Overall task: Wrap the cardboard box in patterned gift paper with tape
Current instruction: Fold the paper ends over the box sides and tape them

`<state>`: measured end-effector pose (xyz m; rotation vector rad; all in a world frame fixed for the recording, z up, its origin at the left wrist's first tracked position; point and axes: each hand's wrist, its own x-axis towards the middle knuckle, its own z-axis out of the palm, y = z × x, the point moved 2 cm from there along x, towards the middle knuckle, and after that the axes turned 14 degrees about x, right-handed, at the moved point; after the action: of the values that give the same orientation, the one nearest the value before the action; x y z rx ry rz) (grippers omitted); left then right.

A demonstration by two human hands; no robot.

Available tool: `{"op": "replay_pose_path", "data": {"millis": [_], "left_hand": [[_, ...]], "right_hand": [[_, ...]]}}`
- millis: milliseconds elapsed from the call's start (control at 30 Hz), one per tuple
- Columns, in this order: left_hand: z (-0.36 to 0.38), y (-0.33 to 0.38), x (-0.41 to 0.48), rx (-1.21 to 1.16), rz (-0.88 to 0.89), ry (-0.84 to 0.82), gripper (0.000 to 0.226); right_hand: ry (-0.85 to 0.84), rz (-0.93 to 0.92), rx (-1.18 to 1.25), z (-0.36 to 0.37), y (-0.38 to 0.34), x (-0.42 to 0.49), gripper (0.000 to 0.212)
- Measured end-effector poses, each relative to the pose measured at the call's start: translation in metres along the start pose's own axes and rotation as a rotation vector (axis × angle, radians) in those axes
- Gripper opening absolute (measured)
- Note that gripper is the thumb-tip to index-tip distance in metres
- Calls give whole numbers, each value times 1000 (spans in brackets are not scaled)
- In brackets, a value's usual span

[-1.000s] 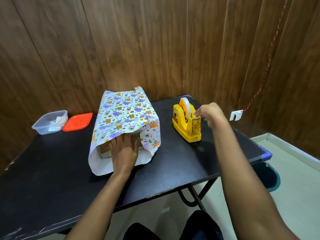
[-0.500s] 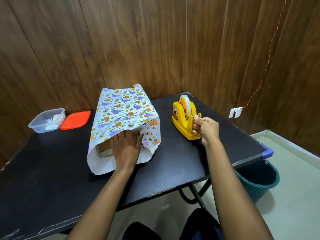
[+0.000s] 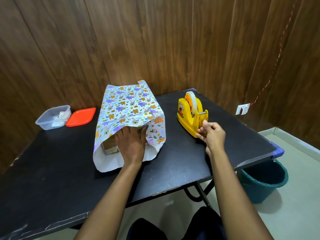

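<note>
Down from the top of the tape dispenser (image 3: pixel 188 118) comes the right hand (image 3: pixel 213 134), now at the dispenser's near end, while the left hand (image 3: pixel 132 146) has stayed where it was. Everything sits on a black table (image 3: pixel 52 170) against a wood-panelled wall. Largest on it is the patterned gift paper (image 3: pixel 128 108), draped over the cardboard box (image 3: pixel 110 146) in the middle of the table, its white underside spread on the table toward the near edge. Only the box's near left corner shows under the paper's lifted edge. On the floor to the right, below the table's corner, stands a dark green bucket (image 3: pixel 263 181). The left hand lies flat against the near face of the box, fingers straight and spread, their tips just under the paper's edge. The yellow dispenser stands right of the box, well apart from it, with the tape (image 3: pixel 192 101) on its roll upright. The right hand's fingers are curled, thumb and forefinger pinching the tape's loose end by the cutter. At the far left a clear plastic container (image 3: pixel 53 116) sits beside its orange lid (image 3: pixel 81 116), the two nearly touching.
</note>
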<state>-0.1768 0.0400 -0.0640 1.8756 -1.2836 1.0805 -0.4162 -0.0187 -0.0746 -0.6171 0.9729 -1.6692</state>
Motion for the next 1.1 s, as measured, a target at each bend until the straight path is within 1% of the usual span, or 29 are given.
{"op": "replay_pose_path", "data": {"millis": [67,133,200,233,300,367,400,467,533,600,667,767,867,1000,1100], "left_hand": [[2,2,1,14,-23,15,38],[2,3,2,72,-35,59,31],[3,2,2,115,-53,121,28],[2,2,2,118,-58,155,27],[2,0,2,99,-47,186,27],[4,-2,2,76,-39,157,28],[3,-3,3,56,-35,122,24],[2,-5,5,16,-12,50,26],[-2,-7,7,19,20,35,19],[-8,-7,11,4,24,19,19],[-12,-5,14,-45,34,22,20],[-15,-4,17,-45,43,39,21],[-14,-6,17,-80,18,8,23],[-13,-5,17,-118,3,-46,27],[-13,-5,17,-148,4,-70,30]], "right_hand": [[-122,-18,-20,7,1,-10,20],[-334,-5,-76,25,4,-25,17],[-542,17,-194,49,14,-41,18],[-617,12,-270,60,20,-48,20],[-701,0,-379,80,34,-59,25],[-721,-8,-431,94,43,-66,26],[-737,-40,-476,100,45,-68,24],[-782,-175,-642,109,48,-70,18],[-787,-300,-823,113,48,-70,16],[-785,-377,-929,114,48,-71,14],[-789,-471,-1002,114,49,-73,19],[-779,-567,-1022,114,50,-74,24],[-711,-603,-1037,114,53,-77,26],[-542,-561,-1030,118,56,-80,26],[-497,-553,-973,120,59,-82,24]]}}
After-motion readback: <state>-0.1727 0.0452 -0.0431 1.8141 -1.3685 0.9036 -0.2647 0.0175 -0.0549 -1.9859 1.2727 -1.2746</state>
